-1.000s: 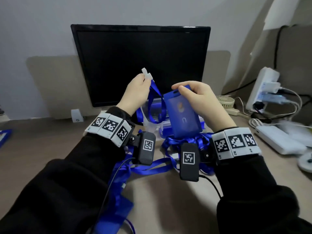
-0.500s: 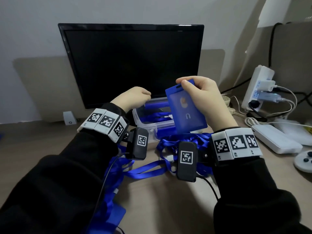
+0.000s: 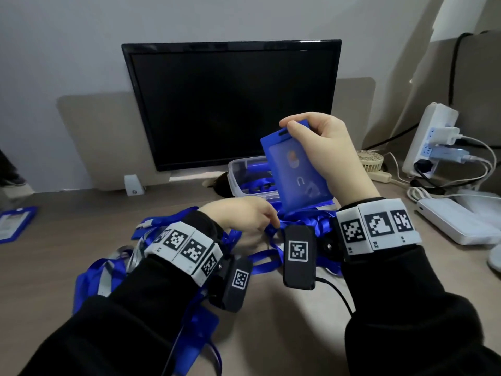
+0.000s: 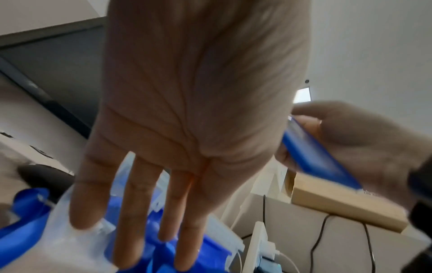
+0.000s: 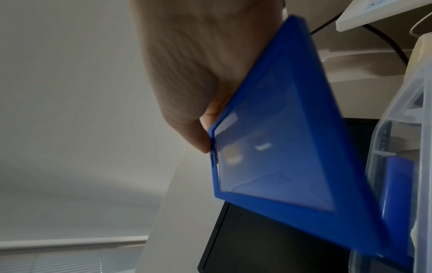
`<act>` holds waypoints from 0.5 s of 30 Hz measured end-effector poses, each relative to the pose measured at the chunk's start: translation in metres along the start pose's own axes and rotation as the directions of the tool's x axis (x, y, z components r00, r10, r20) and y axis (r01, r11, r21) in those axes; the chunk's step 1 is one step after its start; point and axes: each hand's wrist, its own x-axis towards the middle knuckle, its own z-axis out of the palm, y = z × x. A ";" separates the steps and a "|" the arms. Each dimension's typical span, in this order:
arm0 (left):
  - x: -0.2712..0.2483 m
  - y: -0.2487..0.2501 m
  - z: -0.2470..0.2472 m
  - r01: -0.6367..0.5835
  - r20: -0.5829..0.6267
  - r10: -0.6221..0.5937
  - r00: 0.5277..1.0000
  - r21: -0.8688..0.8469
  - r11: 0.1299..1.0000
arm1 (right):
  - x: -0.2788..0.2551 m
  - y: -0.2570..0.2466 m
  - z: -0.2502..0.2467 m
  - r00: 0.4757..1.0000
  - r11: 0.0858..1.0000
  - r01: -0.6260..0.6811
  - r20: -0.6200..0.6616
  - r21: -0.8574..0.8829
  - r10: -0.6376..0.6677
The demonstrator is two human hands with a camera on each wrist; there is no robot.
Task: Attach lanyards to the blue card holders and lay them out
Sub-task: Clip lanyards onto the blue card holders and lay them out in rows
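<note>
My right hand (image 3: 320, 142) holds a blue card holder (image 3: 294, 169) upright above the desk, thumb and fingers pinching its slotted top end; the right wrist view shows the same blue card holder (image 5: 292, 144) from below. My left hand (image 3: 244, 215) hangs low over a tangle of blue lanyards (image 3: 189, 240) on the desk. In the left wrist view the left hand's fingers (image 4: 126, 212) are straight and spread, holding nothing. A clear plastic box (image 3: 238, 169) with more blue holders sits behind the hands.
A black monitor (image 3: 233, 104) stands at the back of the desk. A white power strip (image 3: 431, 137) with plugs and cables, a small fan (image 3: 368, 158) and a white device (image 3: 455, 223) lie to the right. Another blue card holder (image 3: 13, 223) lies at the far left.
My left hand has let go of the lanyard with the white clip and dropped from in front of the monitor to the lanyard pile. The right hand keeps holding the card holder.
</note>
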 end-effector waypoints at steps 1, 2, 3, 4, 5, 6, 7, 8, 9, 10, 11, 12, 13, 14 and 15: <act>0.003 -0.001 0.003 0.011 0.005 -0.011 1.000 0.048 0.999 | 0.000 -0.001 0.000 1.000 1.000 0.000 -0.001 0.000 0.000; 0.007 -0.001 0.005 0.020 0.014 -0.022 1.000 0.086 0.996 | -0.001 -0.001 0.000 1.000 1.000 -0.002 0.000 -0.002 0.002; 0.011 -0.002 0.007 0.026 0.023 -0.028 0.999 0.113 0.993 | -0.001 -0.001 0.001 1.000 1.000 -0.003 0.004 -0.004 0.003; 0.016 -0.004 0.008 0.033 0.022 -0.036 0.999 0.128 0.991 | -0.001 -0.001 0.001 1.000 1.000 -0.004 0.008 -0.009 0.004; 0.020 -0.005 0.008 0.044 0.008 -0.046 0.999 0.132 0.990 | -0.001 -0.001 0.001 1.000 1.000 -0.005 0.013 -0.016 0.006; 0.022 -0.007 0.008 0.052 -0.010 -0.051 0.999 0.128 0.990 | -0.001 0.000 0.001 1.000 1.000 -0.006 0.017 -0.021 0.006; 0.024 -0.008 0.007 0.050 -0.026 -0.047 0.999 0.119 0.992 | -0.001 0.000 0.001 1.000 1.000 -0.006 0.020 -0.025 0.007; 0.026 -0.009 0.007 0.037 -0.045 -0.033 0.998 0.101 0.994 | 0.000 0.001 0.001 1.000 1.000 -0.005 0.022 -0.028 0.005; 0.025 -0.010 0.006 0.016 -0.070 -0.011 0.997 0.069 0.997 | 0.000 0.001 0.000 1.000 1.000 -0.004 0.023 -0.028 0.005; 0.024 -0.010 0.004 -0.018 -0.111 0.020 0.994 0.011 1.000 | 0.001 0.002 0.000 1.000 1.000 -0.007 0.024 -0.028 0.008; 0.020 -0.008 0.001 -0.064 -0.162 0.052 0.985 -0.073 0.995 | 0.001 0.002 -0.001 1.000 1.000 -0.015 0.026 -0.026 0.015; 0.017 -0.006 -0.003 -0.131 -0.225 0.094 0.970 -0.156 0.979 | 0.002 0.003 -0.002 0.999 0.999 -0.025 0.025 -0.025 0.025; 0.014 -0.003 -0.008 -0.210 -0.299 0.142 0.944 -0.209 0.955 | 0.003 0.003 -0.003 0.999 0.999 -0.037 0.023 -0.023 0.037; 0.012 0.000 -0.014 -0.288 -0.372 0.188 0.909 -0.234 0.929 | 0.004 0.004 -0.003 0.999 0.999 -0.048 0.019 -0.021 0.049; 0.009 0.004 -0.020 -0.358 -0.437 0.228 0.870 -0.243 0.901 | 0.005 0.004 -0.004 0.998 0.998 -0.065 0.012 -0.017 0.065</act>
